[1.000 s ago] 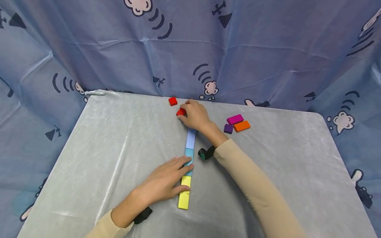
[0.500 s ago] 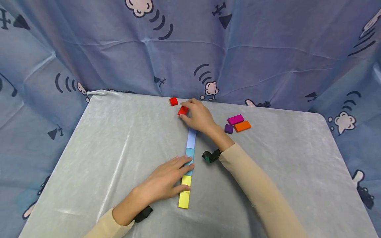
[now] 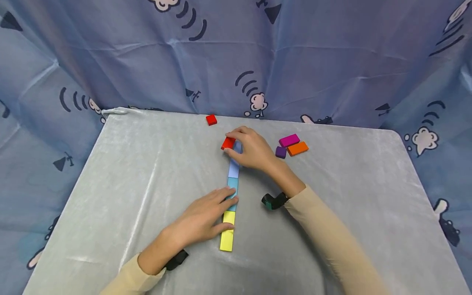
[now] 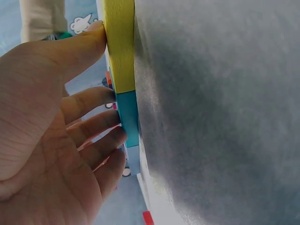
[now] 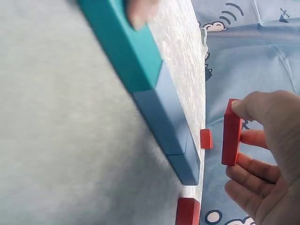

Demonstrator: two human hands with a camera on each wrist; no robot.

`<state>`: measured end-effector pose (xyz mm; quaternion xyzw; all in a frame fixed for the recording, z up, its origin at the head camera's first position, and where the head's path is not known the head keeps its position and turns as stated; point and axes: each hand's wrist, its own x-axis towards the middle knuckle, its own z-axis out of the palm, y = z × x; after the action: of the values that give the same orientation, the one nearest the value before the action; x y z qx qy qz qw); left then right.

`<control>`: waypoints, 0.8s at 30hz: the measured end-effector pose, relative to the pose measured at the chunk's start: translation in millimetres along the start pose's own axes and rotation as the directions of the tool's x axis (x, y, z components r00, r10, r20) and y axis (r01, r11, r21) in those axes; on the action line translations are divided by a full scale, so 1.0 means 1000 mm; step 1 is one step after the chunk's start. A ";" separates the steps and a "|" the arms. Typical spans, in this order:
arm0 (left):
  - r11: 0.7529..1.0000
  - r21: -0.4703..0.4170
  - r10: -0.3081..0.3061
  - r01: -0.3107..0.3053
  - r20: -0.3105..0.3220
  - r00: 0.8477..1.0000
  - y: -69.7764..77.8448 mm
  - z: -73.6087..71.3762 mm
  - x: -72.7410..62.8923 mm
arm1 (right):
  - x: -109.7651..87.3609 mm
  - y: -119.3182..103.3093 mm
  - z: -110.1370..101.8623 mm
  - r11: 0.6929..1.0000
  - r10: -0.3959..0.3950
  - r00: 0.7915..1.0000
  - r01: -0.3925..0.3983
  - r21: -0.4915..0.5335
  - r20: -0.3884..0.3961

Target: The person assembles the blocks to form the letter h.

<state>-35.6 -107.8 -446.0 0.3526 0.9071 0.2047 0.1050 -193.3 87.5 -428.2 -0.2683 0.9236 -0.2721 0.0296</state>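
A straight row of flat blocks runs away from me: a yellow block (image 3: pixel 226 241) nearest, a teal block (image 3: pixel 232 183), a light blue block (image 3: pixel 233 168) and a darker blue block (image 5: pixel 186 166) at the far end. My left hand (image 3: pixel 200 217) lies across the row from the left. Its thumb touches the yellow block and its loosely stretched fingers touch the teal one. Over the row's far end, my right hand (image 3: pixel 254 149) pinches a red block (image 5: pixel 231 133) between thumb and fingers, apart from the row in the right wrist view. The hand partly covers the far blue block in the head view.
A small red block (image 3: pixel 211 119) lies near the table's back edge. To the right are a magenta block (image 3: pixel 289 140), an orange block (image 3: pixel 298 148) and a purple block (image 3: pixel 281 152). Another red block (image 5: pixel 187 212) shows low in the right wrist view. A patterned curtain (image 3: pixel 147 73) hangs behind.
My right hand has brought the red block towards me and slightly right, away from the small red block, to the row's far end. My left hand has stayed on the row.
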 end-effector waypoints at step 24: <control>1.000 -0.002 -0.009 0.009 -0.002 1.000 0.002 0.001 0.000 | -0.122 0.001 -0.007 0.994 -0.050 0.999 0.049 0.093 0.012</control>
<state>-34.2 -105.7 -446.1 0.3483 0.9085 0.2054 0.1056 -90.9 154.5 -433.9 -0.2913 0.9029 -0.3132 0.0418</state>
